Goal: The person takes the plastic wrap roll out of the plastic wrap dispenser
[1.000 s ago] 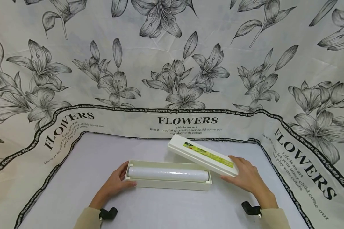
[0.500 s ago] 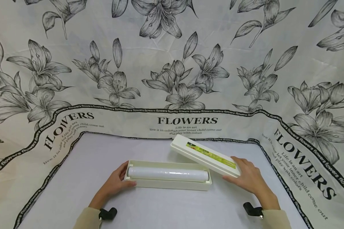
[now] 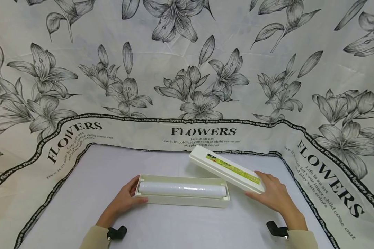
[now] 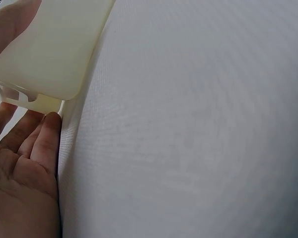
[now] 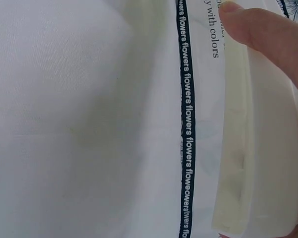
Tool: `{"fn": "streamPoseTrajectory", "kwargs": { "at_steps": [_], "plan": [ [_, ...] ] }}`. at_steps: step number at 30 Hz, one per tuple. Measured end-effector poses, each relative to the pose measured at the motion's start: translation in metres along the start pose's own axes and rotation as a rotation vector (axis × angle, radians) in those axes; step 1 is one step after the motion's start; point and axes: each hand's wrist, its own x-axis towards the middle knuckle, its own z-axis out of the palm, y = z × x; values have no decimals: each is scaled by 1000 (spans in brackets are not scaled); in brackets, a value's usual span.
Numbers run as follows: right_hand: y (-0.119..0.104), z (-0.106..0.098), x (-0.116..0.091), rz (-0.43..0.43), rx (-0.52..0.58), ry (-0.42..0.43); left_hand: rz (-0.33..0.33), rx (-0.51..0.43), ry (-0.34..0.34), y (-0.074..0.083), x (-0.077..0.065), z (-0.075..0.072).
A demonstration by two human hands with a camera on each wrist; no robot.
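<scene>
A long cream box (image 3: 187, 201) lies on the white table in the head view, with a roll of clear plastic wrap (image 3: 182, 189) inside it. My left hand (image 3: 123, 199) grips the box's left end, thumb on the front wall and fingers at the end and back; the left wrist view shows fingertips (image 4: 52, 119) at the box's end wall (image 4: 49, 54). My right hand (image 3: 272, 193) holds the box's white lid (image 3: 225, 169) by its right end. The lid slants above and behind the box's right part, a yellow-green label on its top. In the right wrist view the thumb (image 5: 258, 29) presses the lid's edge.
The white tabletop (image 3: 187, 228) is bordered by a cloth band (image 3: 202, 136) printed with "FLOWERS". Behind it hangs a curtain (image 3: 180, 69) with lily drawings. Black wrist cameras (image 3: 117, 232) sit at both cuffs.
My right hand has shifted slightly to the right with the lid, drawing it further from the box. The left hand and the box stay practically in place.
</scene>
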Motion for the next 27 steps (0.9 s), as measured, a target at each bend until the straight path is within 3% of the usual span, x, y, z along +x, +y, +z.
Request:
{"fn": "streamPoseTrajectory", "kwargs": {
  "at_steps": [14, 21, 27],
  "plan": [
    [3, -1, -3, 21, -12, -26, -4, 23, 1, 1, 1, 0],
    [4, -2, -3, 19, -2, -30, -55, 23, 7, -1, 2, 0],
    [7, -4, -4, 23, -2, -21, -48, 7, 6, -2, 2, 0]
  ]
}}
